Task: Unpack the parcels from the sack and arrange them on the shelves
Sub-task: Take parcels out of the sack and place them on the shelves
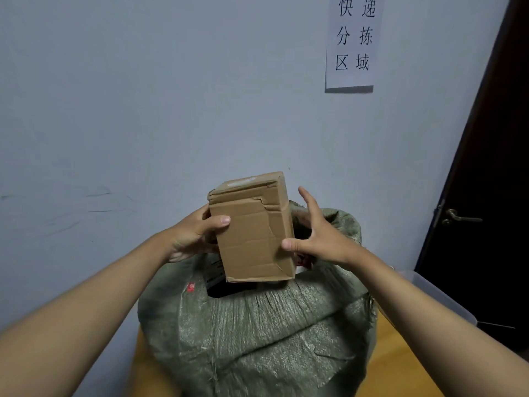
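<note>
A brown cardboard parcel (252, 224), dented and creased, stands upright just above the open mouth of a green woven sack (257, 333). My left hand (194, 236) grips its left side, thumb across the front face. My right hand (317, 236) is at its right side with the thumb touching the front edge and the fingers spread straight behind it. Inside the sack's mouth a dark parcel (220, 285) and a white one with red print (302, 260) show partly; the rest is hidden.
The sack stands on a wooden surface (400, 368) against a pale blue wall. A paper sign (353, 41) hangs on the wall. A dark door with a lever handle (458, 217) is at right. A clear plastic bin (429, 293) sits beside the sack.
</note>
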